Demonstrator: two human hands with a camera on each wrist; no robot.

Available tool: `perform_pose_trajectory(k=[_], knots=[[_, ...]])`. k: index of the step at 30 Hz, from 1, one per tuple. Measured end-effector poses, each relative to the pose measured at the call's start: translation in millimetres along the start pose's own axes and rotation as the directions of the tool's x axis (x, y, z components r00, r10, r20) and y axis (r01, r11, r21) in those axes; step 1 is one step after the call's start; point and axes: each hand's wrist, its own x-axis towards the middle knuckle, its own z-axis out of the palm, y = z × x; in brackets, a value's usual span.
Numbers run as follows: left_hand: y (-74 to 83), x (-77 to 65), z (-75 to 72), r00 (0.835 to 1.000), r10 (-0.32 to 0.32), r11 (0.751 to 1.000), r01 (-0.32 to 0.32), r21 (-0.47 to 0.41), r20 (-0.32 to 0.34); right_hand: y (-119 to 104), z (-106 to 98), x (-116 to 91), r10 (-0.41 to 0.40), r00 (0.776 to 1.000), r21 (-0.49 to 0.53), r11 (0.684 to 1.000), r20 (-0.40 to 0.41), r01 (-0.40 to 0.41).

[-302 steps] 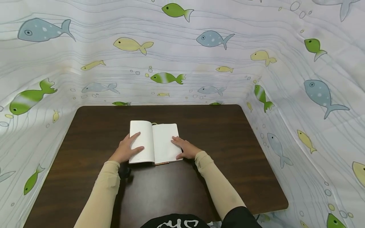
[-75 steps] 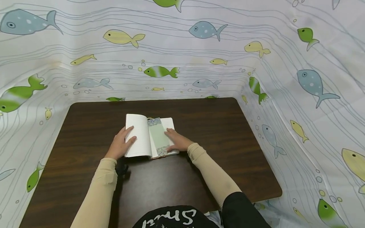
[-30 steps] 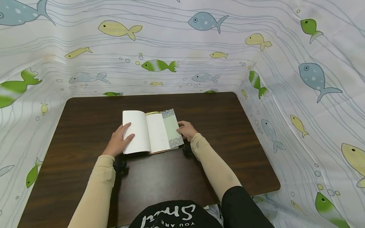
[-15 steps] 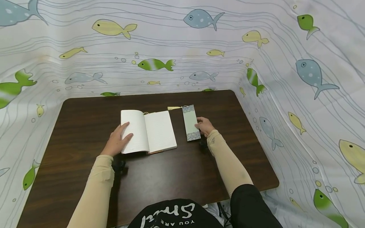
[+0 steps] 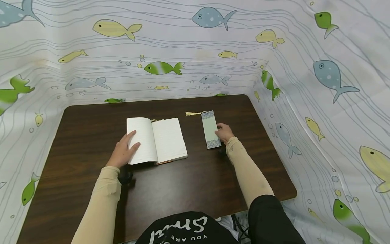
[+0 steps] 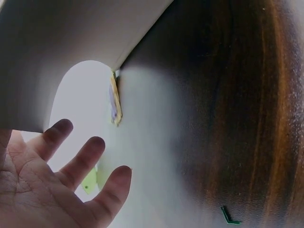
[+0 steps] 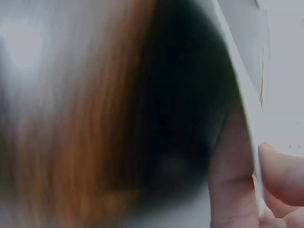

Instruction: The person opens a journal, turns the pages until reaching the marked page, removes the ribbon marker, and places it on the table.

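Observation:
A notebook (image 5: pixel 169 140) with blank white pages lies open on the dark wooden table. My left hand (image 5: pixel 122 151) rests at its left edge, thumb and forefinger on the left page. In the left wrist view the other fingers (image 6: pixel 78 164) hang loosely extended past the notebook's edge. To the right of the notebook, my right hand (image 5: pixel 225 133) pinches the right edge of a pale green bookmark (image 5: pixel 209 129) with blue-grey patterned ends. A cream tassel (image 5: pixel 193 114) trails left from its top. In the right wrist view the bookmark shows edge-on between thumb and finger.
The brown tabletop (image 5: pixel 170 189) has rounded corners. A white curtain (image 5: pixel 170 34) printed with fish encloses its back and sides. Some dark cables (image 5: pixel 241 227) hang below the front edge, beside the person's black top (image 5: pixel 186 230).
The bookmark, which lay across the right page, has been carried by my right hand off the notebook to the right, baring that page. My left hand has stayed at the left edge.

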Motion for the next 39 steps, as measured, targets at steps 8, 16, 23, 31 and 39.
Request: perform_pose_trajectory(k=[8,16,23,31,39], knots=[[-2.9,-0.7,0.2,1.000,0.008,1.000,-0.008,-0.005,-0.006,12.7,-40.5,12.0,0.001,0.996,-0.117,0.993,-0.089,-0.012],[-5.6,0.0,-0.5,1.000,0.006,1.000,-0.006,-0.006,-0.002,23.2,-73.6,12.5,-0.003,0.979,-0.278,0.959,-0.202,-0.054],[-5.7,-1.9,-1.2,1.000,0.009,1.000,-0.009,-0.019,-0.004,25.0,-85.4,11.6,-0.014,0.954,-0.439,0.890,-0.300,-0.125],[-9.4,-6.3,-2.1,1.000,-0.004,1.000,0.004,-0.031,-0.007,29.1,-86.4,10.6,-0.048,0.951,-0.526,0.841,-0.304,-0.126],[-11.9,-4.4,-5.4,1.000,0.019,0.999,-0.019,-0.036,-0.009,28.8,-79.8,7.0,-0.074,0.945,-0.540,0.834,-0.320,-0.118]])
